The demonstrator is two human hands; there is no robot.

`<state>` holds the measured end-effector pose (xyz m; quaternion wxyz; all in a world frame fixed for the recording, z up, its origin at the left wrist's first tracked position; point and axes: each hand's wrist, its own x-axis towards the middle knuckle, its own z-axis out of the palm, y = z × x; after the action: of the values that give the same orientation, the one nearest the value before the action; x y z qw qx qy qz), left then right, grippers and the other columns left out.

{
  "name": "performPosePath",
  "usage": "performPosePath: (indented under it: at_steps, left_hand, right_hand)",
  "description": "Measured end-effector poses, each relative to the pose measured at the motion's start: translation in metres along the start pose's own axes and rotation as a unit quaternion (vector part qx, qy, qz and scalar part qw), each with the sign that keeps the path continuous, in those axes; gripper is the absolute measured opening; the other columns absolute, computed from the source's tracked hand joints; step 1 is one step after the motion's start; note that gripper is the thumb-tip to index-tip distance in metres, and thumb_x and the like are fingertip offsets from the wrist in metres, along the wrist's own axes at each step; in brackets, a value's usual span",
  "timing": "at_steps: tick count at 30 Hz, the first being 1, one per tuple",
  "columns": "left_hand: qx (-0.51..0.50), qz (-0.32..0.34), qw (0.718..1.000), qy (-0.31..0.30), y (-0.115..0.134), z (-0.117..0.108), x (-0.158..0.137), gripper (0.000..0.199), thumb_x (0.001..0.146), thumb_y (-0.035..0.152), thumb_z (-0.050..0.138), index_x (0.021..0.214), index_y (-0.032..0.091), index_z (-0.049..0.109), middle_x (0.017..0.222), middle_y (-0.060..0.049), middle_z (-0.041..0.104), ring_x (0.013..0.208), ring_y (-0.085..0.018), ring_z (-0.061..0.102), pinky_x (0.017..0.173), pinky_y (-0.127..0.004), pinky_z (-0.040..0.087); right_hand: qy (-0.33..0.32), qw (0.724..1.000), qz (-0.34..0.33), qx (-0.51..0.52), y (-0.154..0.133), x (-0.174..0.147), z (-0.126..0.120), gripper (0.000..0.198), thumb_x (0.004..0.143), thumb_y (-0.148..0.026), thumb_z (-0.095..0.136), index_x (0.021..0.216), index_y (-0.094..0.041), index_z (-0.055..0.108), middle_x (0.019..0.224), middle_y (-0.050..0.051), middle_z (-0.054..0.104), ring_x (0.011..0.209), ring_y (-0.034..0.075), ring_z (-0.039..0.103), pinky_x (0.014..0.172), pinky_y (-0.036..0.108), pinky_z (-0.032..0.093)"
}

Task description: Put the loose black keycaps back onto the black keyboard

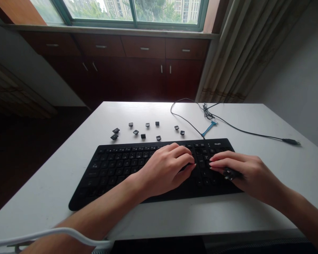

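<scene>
A black keyboard (pixel 116 173) lies on the white table, with several keys lacking caps at its right end. Across its right half rests my left hand (pixel 172 167), closed, thumb and fingertips pressed together just above the keys; whatever they may pinch is hidden. My right hand (pixel 247 173) is over the number pad, its fingertips touching or nearly touching the keys. Its curled fingers hold a small dark tool (pixel 231 173) with a pronged or bristly end; its exact kind is unclear. Behind the keyboard, several loose black keycaps (pixel 143 136) are scattered.
A blue brush (pixel 208 128) with pale bristles lies behind the keyboard's right end. The black cable (pixel 243 127) loops across the back and ends in a plug (pixel 290 141) at the right. A white cord (pixel 55 231) crosses my left forearm. Drawers (pixel 145 47) stand beyond the table.
</scene>
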<state>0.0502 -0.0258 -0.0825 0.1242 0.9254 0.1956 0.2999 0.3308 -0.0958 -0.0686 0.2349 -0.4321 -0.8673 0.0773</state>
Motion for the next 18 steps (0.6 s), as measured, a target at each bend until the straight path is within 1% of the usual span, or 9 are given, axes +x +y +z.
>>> performPosePath:
  at_steps: [2, 6, 9, 12, 14, 18]
  left_hand:
    - [0.001, 0.0, 1.0, -0.001, 0.0, 0.0001, 0.0001, 0.011, 0.101, 0.023, 0.057, 0.103, 0.018, 0.066, 0.11, -0.004, 0.072, 0.096, -0.018, 0.064, 0.084, -0.034, 0.056]
    - [0.001, -0.002, 1.0, -0.004, 0.0001, -0.0001, 0.0003, 0.011, 0.101, 0.023, 0.057, 0.103, 0.018, 0.066, 0.11, -0.003, 0.072, 0.096, -0.018, 0.064, 0.085, -0.034, 0.056]
    - [0.001, -0.002, 1.0, -0.003, 0.0003, -0.0004, 0.0005, 0.011, 0.101, 0.023, 0.057, 0.103, 0.018, 0.067, 0.11, -0.003, 0.072, 0.096, -0.018, 0.065, 0.085, -0.034, 0.056]
    - [0.003, 0.0, 1.0, -0.004, 0.0003, -0.0007, 0.0006, 0.011, 0.101, 0.022, 0.057, 0.103, 0.018, 0.067, 0.11, -0.003, 0.072, 0.095, -0.018, 0.065, 0.084, -0.034, 0.056]
    - [0.003, 0.0, 1.0, -0.005, 0.0002, -0.0008, 0.0007, 0.011, 0.101, 0.022, 0.056, 0.103, 0.018, 0.067, 0.11, -0.004, 0.072, 0.095, -0.018, 0.065, 0.084, -0.034, 0.056]
    - [0.005, 0.001, 1.0, -0.002, -0.0001, -0.0007, 0.0001, 0.012, 0.102, 0.022, 0.056, 0.102, 0.018, 0.067, 0.11, -0.005, 0.072, 0.095, -0.019, 0.065, 0.084, -0.034, 0.056]
  right_hand:
    - [-0.009, 1.0, -0.003, -0.003, 0.0006, -0.0001, -0.0015, 0.045, 0.085, 0.004, 0.054, 0.116, -0.024, 0.069, 0.123, 0.006, 0.073, 0.106, 0.022, 0.073, 0.086, 0.032, 0.061]
    - [-0.024, 1.0, -0.003, 0.017, 0.0005, 0.0014, -0.0031, 0.042, 0.086, 0.004, 0.056, 0.115, -0.024, 0.068, 0.122, 0.006, 0.072, 0.106, 0.021, 0.072, 0.086, 0.031, 0.06]
    - [-0.012, 1.0, -0.015, -0.01, -0.0014, 0.0034, -0.0024, 0.035, 0.091, -0.003, 0.061, 0.119, -0.023, 0.067, 0.121, 0.007, 0.073, 0.104, 0.021, 0.073, 0.085, 0.031, 0.06]
    - [0.001, 0.999, -0.014, -0.032, -0.0028, 0.0056, -0.0015, 0.03, 0.094, -0.01, 0.064, 0.121, -0.023, 0.066, 0.119, 0.007, 0.074, 0.098, 0.021, 0.074, 0.082, 0.031, 0.061]
    - [-0.004, 1.0, -0.01, -0.027, -0.0021, 0.0065, -0.002, 0.032, 0.094, -0.008, 0.062, 0.121, -0.023, 0.066, 0.12, 0.008, 0.073, 0.098, 0.021, 0.074, 0.082, 0.031, 0.061]
    - [-0.024, 1.0, -0.012, 0.016, 0.002, 0.0061, -0.0049, 0.038, 0.09, -0.002, 0.058, 0.12, -0.023, 0.067, 0.12, 0.008, 0.073, 0.103, 0.022, 0.073, 0.082, 0.031, 0.061]
